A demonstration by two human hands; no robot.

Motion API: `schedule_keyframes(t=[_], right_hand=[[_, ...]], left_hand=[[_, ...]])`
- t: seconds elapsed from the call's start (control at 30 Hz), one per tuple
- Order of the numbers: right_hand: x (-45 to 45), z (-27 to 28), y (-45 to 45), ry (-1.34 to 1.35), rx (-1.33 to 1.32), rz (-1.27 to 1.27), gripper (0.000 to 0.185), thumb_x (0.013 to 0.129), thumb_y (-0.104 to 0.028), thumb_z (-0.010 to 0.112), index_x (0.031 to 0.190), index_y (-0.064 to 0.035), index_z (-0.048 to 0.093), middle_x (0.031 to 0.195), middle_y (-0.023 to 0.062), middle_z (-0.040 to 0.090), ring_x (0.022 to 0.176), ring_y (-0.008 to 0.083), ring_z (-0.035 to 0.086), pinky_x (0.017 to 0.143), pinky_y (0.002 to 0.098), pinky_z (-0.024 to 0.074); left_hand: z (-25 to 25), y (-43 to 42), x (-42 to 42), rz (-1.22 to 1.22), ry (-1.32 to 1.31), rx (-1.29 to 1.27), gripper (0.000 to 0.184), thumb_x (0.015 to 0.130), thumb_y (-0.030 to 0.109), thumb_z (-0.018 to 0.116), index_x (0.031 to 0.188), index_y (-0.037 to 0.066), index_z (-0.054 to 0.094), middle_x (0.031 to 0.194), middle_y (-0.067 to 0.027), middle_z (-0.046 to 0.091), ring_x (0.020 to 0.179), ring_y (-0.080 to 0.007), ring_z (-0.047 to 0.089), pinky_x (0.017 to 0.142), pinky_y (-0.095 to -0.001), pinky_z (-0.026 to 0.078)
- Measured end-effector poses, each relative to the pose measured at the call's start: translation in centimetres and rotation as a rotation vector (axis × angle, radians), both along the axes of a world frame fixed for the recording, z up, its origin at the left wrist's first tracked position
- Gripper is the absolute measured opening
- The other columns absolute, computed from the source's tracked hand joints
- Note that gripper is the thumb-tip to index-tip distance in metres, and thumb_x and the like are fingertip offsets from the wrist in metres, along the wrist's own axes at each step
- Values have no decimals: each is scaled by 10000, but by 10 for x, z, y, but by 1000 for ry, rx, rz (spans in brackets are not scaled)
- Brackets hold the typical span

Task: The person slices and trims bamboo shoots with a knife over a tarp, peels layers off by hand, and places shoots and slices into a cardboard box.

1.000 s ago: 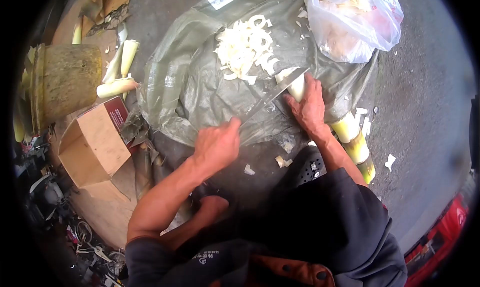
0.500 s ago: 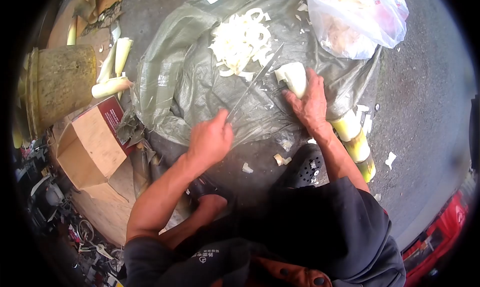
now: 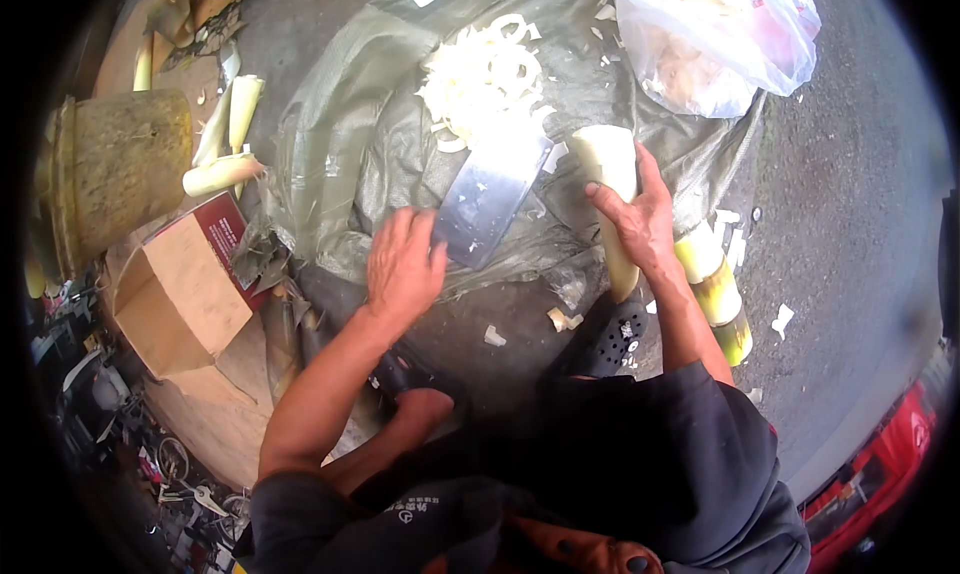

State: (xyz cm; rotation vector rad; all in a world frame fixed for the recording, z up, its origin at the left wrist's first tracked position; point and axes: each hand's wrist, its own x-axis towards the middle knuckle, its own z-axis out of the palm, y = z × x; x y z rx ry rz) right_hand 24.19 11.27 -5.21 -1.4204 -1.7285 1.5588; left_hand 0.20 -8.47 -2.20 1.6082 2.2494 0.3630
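Green sheet (image 3: pixel 340 144) under everything; the pale shoot (image 3: pixel 608 166) at its right, pinched between my right hand's (image 3: pixel 645 221) thumb and fingers; cleaver (image 3: pixel 492 206) lying left, my left hand's (image 3: pixel 402 269) fingers loosely spread beside it; I judge this a pause between cuts, the next calling for a cleaver grip.

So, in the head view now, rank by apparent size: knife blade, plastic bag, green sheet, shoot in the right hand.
Largest to smallest:
1. Green sheet
2. Plastic bag
3. Knife blade and shoot in the right hand: too alike to rank; one is broad, the other long and narrow.
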Motion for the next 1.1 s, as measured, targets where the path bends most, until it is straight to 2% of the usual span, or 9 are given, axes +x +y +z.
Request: schedule_keyframes(t=[0.13,0.2,0.47,0.57,0.67,0.77,0.87,0.97,1.1], right_hand=[[1,23,6,36,-175,-59,776,810,-273,799,1428,47,456,1200,175,650,1084,240,626,943,358,508],[4,24,7,18,-192,-75,777,805,-273,800,1423,49,458,1202,179,646,1079,240,627,929,353,513],[14,21,-2,24,-144,-138,795,790,-271,807,1423,49,449,1214,172,640,1062,227,630,902,345,522],[14,21,-2,27,-139,-157,807,782,-276,813,1422,51,447,1224,174,635,1066,232,629,912,351,519],[11,24,0,11,-113,-146,809,778,-274,816,1419,53,446,1240,185,627,1102,250,621,945,360,507],[10,18,-2,-5,-40,-118,819,777,-269,816,1424,54,431,1272,200,608,1157,270,602,983,367,489],[0,23,-6,17,-48,-77,835,780,-270,813,1436,55,411,1317,212,581,1210,283,579,1015,371,472],[-4,12,-15,43,-9,-59,836,786,-259,812,1445,53,403,1355,214,550,1237,295,566,1027,378,467],[-14,23,-19,-7,85,-64,807,778,-218,827,1433,37,430,1350,214,533,1235,318,567,1025,395,472]], left_hand=[[1,51,18,-142,-179,143,398,857,125,681,1235,36,595,1084,-147,662,965,-370,664,803,-459,543],[-12,84,32,-166,-217,5,352,867,162,679,1184,40,588,1072,-136,662,964,-349,672,788,-465,540],[-76,157,79,-141,-2,-31,247,889,194,646,1072,29,623,984,-170,688,795,-377,697,696,-485,554],[-76,156,75,-36,-103,30,192,890,170,633,1026,35,621,934,-157,675,796,-376,684,705,-492,541],[-61,150,68,216,-430,76,135,906,139,612,956,14,605,907,-129,685,762,-309,689,686,-431,547],[-55,138,68,243,-707,488,134,924,89,582,1029,5,584,918,-104,667,761,-226,678,657,-352,552],[-10,139,77,663,-1421,222,223,940,61,571,1145,-22,543,944,-91,624,807,-183,666,642,-309,559],[-13,139,94,702,-1403,289,300,951,71,569,1222,-38,502,1032,-134,632,842,-189,668,624,-305,568],[3,136,98,611,-1329,326,403,931,71,610,1274,-110,501,1087,-180,664,942,-188,666,765,-299,566]])
